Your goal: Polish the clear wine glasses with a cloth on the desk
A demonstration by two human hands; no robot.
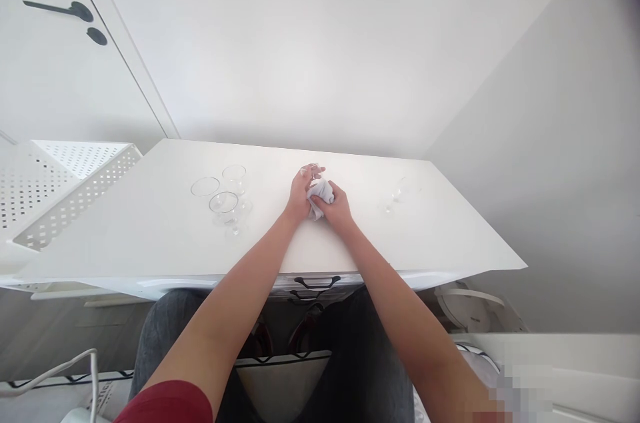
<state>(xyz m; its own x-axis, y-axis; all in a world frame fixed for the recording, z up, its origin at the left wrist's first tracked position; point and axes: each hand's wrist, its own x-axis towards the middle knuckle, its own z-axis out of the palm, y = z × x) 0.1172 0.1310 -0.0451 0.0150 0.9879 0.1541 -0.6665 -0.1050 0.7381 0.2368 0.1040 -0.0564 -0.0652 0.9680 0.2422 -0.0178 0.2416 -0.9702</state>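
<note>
Above the middle of the white cabinet top (280,243), my left hand (299,196) is closed around a clear glass (314,171), most of it hidden by fingers and cloth. My right hand (340,208) grips a pale grey cloth (323,191) and presses it against the near end of that glass. Both hands touch each other's work closely. To the left are three clear stemmed glasses (223,201) standing close together. On the right, another clear glass (397,195) is faint against the white top; I cannot tell if it stands or lies.
A white perforated metal rack (75,193) adjoins the cabinet's left end. Black drawer handles (317,283) stick out at the front edge, above my knees. A white wall (310,43) rises behind, and a door with a dark handle (80,11) is at the upper left.
</note>
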